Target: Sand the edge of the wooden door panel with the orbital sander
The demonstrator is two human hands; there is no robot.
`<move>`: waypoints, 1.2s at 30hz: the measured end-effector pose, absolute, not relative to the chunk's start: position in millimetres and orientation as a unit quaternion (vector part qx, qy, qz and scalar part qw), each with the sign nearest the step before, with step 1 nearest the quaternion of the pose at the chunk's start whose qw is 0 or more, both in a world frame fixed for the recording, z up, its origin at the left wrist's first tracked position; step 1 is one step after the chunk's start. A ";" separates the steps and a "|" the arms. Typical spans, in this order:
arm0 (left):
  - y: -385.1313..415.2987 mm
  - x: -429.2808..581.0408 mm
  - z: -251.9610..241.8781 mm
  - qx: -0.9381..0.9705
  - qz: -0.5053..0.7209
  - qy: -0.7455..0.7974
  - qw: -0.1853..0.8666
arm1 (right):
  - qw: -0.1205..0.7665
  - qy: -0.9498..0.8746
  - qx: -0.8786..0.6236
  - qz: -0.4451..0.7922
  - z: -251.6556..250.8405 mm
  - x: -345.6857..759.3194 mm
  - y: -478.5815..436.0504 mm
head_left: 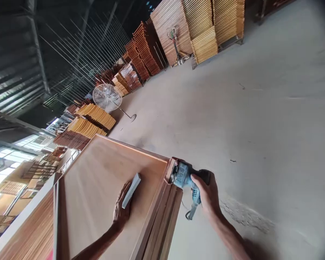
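Observation:
A blue electric sander (182, 174) is gripped by its black-ended body in my right hand (209, 193). Its pad rests against the corner of a wooden framed panel (103, 173), which has a raised rim and a smooth recessed face. From the sander's lower end hangs a short dark cord (189, 213). Over the panel's face, my left hand (121, 207) is closed around a pale grey sanding block (131, 190). The fingers are partly hidden behind the block, and I cannot tell whether it touches the panel.
Under the panel lies a stack of similar wooden pieces (162, 220). A pedestal fan (107, 97) stands on the concrete floor (249, 119) beyond. Farther back are stacked wooden parts (203, 32), a pallet jack (176, 45) and yellowish stacked boards (88, 122).

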State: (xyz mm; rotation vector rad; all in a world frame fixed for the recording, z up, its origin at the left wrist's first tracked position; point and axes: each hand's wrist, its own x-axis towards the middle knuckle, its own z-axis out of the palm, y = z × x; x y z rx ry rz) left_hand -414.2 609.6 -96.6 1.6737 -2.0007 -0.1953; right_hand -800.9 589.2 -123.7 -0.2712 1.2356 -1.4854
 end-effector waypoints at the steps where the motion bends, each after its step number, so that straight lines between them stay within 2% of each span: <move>1: 608.9 -415.9 -95.8 0.618 -0.074 -0.737 0.263 | 0.562 0.526 -0.118 -0.628 -125.1 -791.7 604.4; 5: 608.1 -420.8 -93.4 0.635 -0.092 -0.718 0.270 | 0.604 0.528 -0.086 -0.591 -130.9 -731.4 693.3; 7: 608.0 -420.7 -93.6 0.641 -0.093 -0.714 0.268 | 0.607 0.529 -0.076 -0.588 -131.1 -721.1 703.1; 14: 607.5 -424.1 -90.4 0.640 -0.088 -0.718 0.259 | 0.506 0.549 -0.160 -0.646 -121.3 -792.6 599.6; 21: 604.6 -423.5 -90.4 0.657 -0.078 -0.705 0.254 | 0.556 0.558 -0.113 -0.606 -122.3 -712.4 709.1; 23: 604.0 -420.6 -92.1 0.656 -0.075 -0.708 0.250 | 0.549 0.554 -0.124 -0.613 -121.1 -725.6 690.1; 28: 603.5 -417.0 -93.8 0.630 -0.058 -0.735 0.243 | 0.507 0.553 -0.190 -0.633 -113.5 -820.1 561.7; 30: 603.1 -418.6 -93.0 0.620 -0.052 -0.746 0.236 | 0.499 0.560 -0.204 -0.629 -110.5 -831.3 548.1; 34: 602.2 -423.8 -89.9 0.637 -0.047 -0.735 0.230 | 0.549 0.531 -0.212 -0.610 -109.9 -777.3 629.2; 36: 602.0 -424.8 -88.8 0.638 -0.041 -0.734 0.228 | 0.533 0.547 -0.189 -0.617 -110.5 -739.5 682.5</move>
